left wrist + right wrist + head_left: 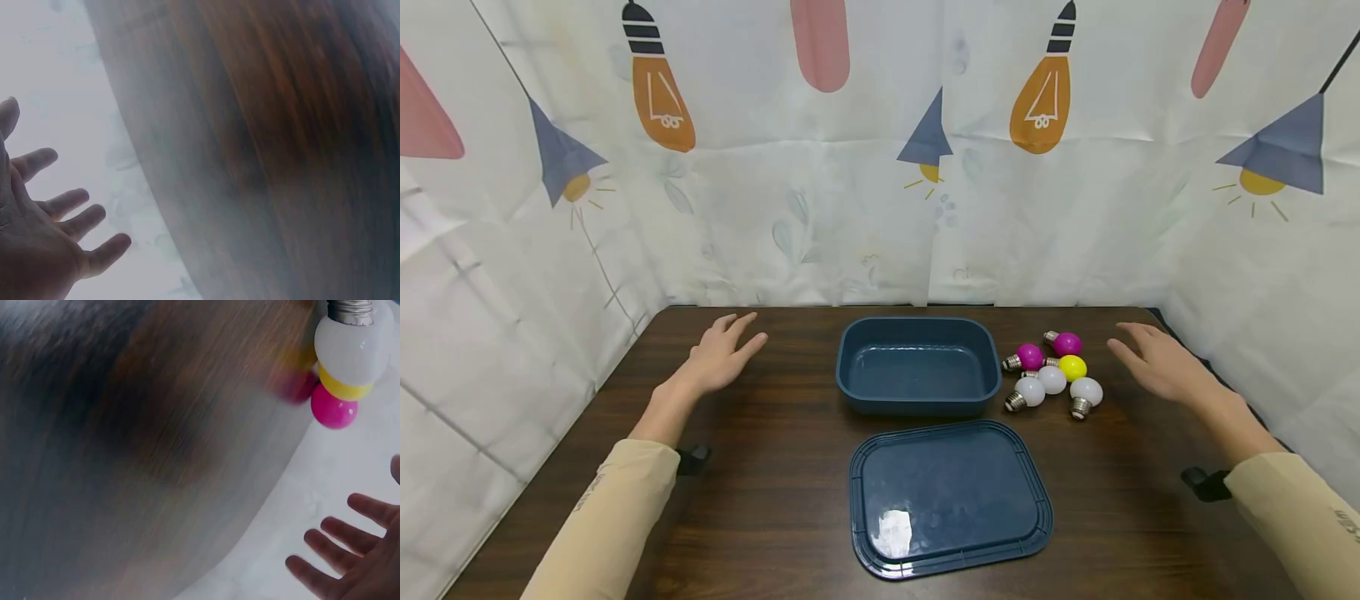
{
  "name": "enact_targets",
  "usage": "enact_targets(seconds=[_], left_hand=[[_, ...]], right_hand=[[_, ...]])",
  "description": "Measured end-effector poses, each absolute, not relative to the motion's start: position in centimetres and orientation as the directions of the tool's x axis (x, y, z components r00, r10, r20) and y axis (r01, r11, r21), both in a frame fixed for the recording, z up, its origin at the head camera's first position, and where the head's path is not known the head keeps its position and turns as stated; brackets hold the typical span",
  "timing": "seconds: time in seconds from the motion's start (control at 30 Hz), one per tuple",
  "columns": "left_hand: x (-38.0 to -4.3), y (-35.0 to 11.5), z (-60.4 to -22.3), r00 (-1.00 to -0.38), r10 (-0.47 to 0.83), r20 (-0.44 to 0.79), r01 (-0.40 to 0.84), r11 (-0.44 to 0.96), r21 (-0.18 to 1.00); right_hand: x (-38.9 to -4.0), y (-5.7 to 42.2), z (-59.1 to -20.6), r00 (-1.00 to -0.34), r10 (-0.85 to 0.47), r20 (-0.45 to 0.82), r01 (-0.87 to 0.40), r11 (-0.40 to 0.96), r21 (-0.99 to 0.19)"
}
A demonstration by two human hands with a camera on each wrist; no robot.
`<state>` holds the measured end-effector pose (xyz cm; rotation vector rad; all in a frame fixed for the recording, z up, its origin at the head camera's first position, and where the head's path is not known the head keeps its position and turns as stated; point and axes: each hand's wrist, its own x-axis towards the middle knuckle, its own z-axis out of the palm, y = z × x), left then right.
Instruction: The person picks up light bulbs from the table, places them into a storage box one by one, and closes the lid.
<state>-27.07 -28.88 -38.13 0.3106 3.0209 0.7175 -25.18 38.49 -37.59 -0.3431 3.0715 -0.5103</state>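
Note:
My left hand (pixel 717 358) hovers over the left side of the table with fingers spread, holding nothing. On the other side my right hand (pixel 1167 364) is also held out empty, nearest to a cluster of small light bulbs. The cluster has two magenta bulbs, one of them the rear magenta bulb (pixel 1067 344), a yellow bulb (pixel 1072 367) and three white ones, including the front white bulb (pixel 1086 392). Left of the bulbs stands an open dark blue box (pixel 917 407). A matching flat lid (pixel 951 492) lies in front of it, slightly turned.
Everything lies on a dark wooden table (pixel 760 500). White printed curtains (pixel 865 217) hang behind it and along both sides. Black straps sit at both wrists, by the beige sleeves (pixel 610 517). In the right wrist view, a white bulb (pixel 350 353) shows close up.

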Motion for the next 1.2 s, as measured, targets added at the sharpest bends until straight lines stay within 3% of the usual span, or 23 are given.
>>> enact_targets(seconds=[0.37,0.63,0.87,1.2], left_hand=[[-26.6,-26.8,-38.3,-0.973,0.208,0.097,0.222,0.751,0.622],[-26.5,-24.9,-38.4,-0.984,0.175,0.039,0.145,0.652,0.745],[-26.1,-23.1,-38.5,-0.972,0.225,-0.061,0.041,0.422,0.906],[-25.8,-21.3,-38.5,-0.944,0.293,-0.15,-0.109,0.15,0.983]], right_hand=[[-25.2,37.1,-37.9,-0.963,-0.201,0.178,-0.259,0.869,-0.421],[-25.7,36.3,-37.7,-0.983,-0.15,0.106,-0.183,0.849,-0.495],[-26.4,36.0,-38.1,-0.993,-0.106,0.051,-0.117,0.84,-0.529],[-27.5,35.5,-38.5,-0.995,-0.094,0.02,-0.088,0.808,-0.582]])
